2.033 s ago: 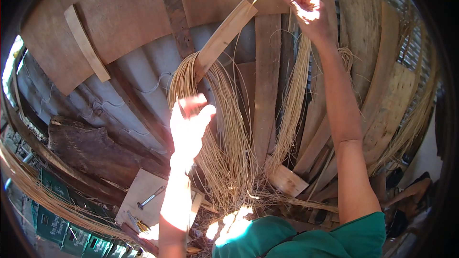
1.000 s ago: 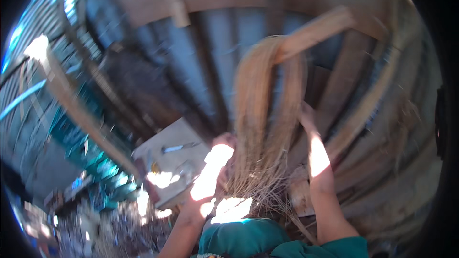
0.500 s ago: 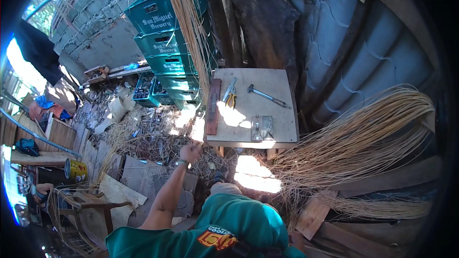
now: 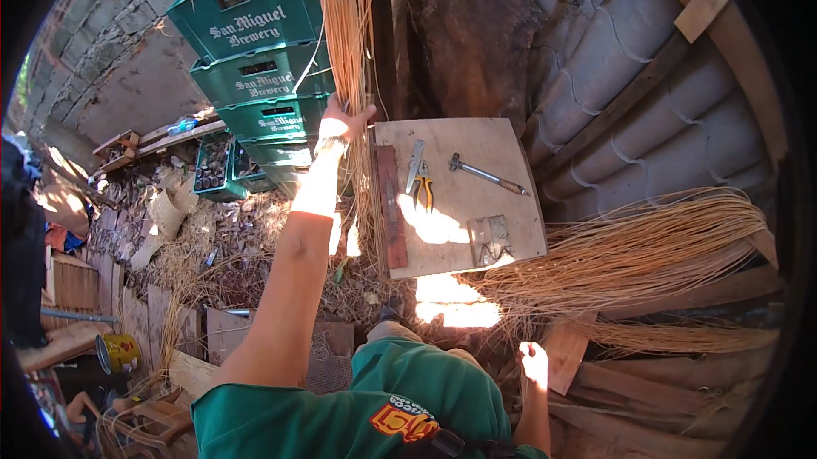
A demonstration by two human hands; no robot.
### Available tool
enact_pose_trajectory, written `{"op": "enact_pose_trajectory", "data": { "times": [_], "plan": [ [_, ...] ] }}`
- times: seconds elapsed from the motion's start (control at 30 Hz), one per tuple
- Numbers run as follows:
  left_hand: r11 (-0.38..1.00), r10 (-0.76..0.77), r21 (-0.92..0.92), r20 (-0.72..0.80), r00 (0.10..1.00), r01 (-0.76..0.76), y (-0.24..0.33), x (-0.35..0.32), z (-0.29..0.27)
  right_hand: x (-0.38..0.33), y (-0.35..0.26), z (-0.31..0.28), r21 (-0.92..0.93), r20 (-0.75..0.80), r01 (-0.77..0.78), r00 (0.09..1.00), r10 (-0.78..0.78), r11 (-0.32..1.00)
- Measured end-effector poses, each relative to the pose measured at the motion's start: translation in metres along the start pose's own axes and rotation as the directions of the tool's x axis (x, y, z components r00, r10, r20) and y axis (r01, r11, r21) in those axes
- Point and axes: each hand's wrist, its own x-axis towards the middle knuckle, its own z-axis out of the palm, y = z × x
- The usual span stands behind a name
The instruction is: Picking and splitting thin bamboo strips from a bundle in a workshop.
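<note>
We find the person's left hand (image 4: 340, 125) raised at the lower part of a hanging bundle of long tan cane strands (image 4: 344, 29), its fingers and thumb spread wide across them. The strands run above the fingers and continue downward just beside the wrist; we cannot confirm a firm grip. The right hand (image 4: 534, 364) is low, near the person's side and just beside a wooden board (image 4: 568, 353); its fingers are curled narrow, and we cannot tell whether they hold anything. To the left of the hanging bundle stand stacked green crates (image 4: 255, 76). To its right we note a table (image 4: 464, 137) bearing a hammer (image 4: 488, 175), yellow-handled pliers (image 4: 421, 190) and a reddish-brown wooden strip (image 4: 391, 208). A second cane bundle (image 4: 655, 238) extends right of the table.
</note>
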Motion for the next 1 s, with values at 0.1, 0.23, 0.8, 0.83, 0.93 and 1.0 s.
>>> {"op": "enact_pose_trajectory", "data": {
  "times": [0.1,0.23,0.8,0.83,0.93,1.0],
  "plan": [
    [0.997,-0.030,0.072,0.169,0.985,0.018,-0.032,0.044,0.004,-0.004,-0.075,0.082,-0.322,0.106,0.147,0.987,-0.118,0.935],
    [0.974,-0.113,0.222,0.311,0.944,0.043,-0.062,0.051,-0.024,0.025,-0.112,0.161,-0.436,0.274,0.354,0.928,-0.253,0.827],
    [0.945,0.009,-0.241,0.693,0.721,0.220,-0.114,-0.035,-0.126,0.059,-0.211,0.438,-0.235,0.722,0.346,0.688,-0.075,0.908],
    [0.944,0.008,-0.242,0.697,0.717,0.224,-0.113,-0.036,-0.126,0.056,-0.213,0.438,-0.174,0.751,0.183,0.660,0.010,0.968],
    [0.923,0.236,-0.378,0.698,0.676,0.067,-0.098,-0.037,-0.128,0.057,-0.211,0.447,-0.238,0.699,0.233,0.715,0.000,0.943],
    [0.896,0.379,-0.433,0.631,0.677,-0.098,-0.095,-0.038,-0.121,0.059,-0.213,0.451,-0.299,0.655,0.424,0.743,-0.139,0.855]
  ]
}}
